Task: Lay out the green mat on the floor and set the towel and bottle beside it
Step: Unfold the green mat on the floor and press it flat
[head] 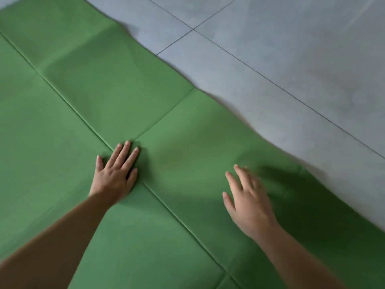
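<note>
- Green mat (116, 97): unfolded across the tiled floor (281, 59), filling the left and lower part of the view; crossed by fold creases (68, 105), with a wavy edge toward the bare tiles, seemingly lifted in places.
- Left hand (115, 174): pressed flat on the mat where two creases meet, fingers straight, grip wide and holding nothing.
- Right hand (248, 203): blurred, nearer that wavy edge, fingers spread, grip wide and empty; contact with the mat impossible to tell.
- Progress, as a judgement: laying out nearly done, only smoothing left; towel and bottle nowhere in view, so yet to be set beside the mat.
- No brand, label or writing to be read anywhere.
</note>
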Action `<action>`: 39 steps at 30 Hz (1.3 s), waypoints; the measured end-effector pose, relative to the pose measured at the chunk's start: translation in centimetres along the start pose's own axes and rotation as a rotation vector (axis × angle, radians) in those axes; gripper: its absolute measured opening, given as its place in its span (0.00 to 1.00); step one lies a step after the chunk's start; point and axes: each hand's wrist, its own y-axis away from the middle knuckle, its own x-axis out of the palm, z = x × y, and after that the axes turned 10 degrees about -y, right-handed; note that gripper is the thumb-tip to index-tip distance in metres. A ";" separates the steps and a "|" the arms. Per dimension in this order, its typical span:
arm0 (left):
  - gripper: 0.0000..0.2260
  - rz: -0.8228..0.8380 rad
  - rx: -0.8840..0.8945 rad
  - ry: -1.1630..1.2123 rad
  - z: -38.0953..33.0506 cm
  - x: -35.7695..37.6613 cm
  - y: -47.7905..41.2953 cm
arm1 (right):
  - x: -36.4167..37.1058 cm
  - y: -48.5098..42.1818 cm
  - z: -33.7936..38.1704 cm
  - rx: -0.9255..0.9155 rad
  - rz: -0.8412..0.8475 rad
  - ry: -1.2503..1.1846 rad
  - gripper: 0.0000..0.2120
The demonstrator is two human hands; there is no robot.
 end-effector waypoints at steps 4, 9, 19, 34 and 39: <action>0.32 -0.044 -0.043 0.065 2.0 0.6 -1.3 | 1.7 -6.6 6.6 -0.177 0.118 -0.035 0.27; 0.29 -0.042 -0.024 0.118 2.4 0.5 -1.3 | 5.0 -13.3 16.5 -0.360 0.173 -0.121 0.27; 0.28 -0.105 -0.009 0.055 2.7 0.2 -1.3 | 5.6 -21.5 14.4 -0.559 0.158 0.097 0.28; 0.28 -0.063 -0.026 0.066 2.6 -0.1 -1.4 | 6.6 -20.3 20.3 -0.488 0.081 -0.091 0.27; 0.27 -0.078 -0.020 0.070 2.5 0.0 -1.4 | 8.0 -20.6 19.1 -0.596 0.156 -0.019 0.25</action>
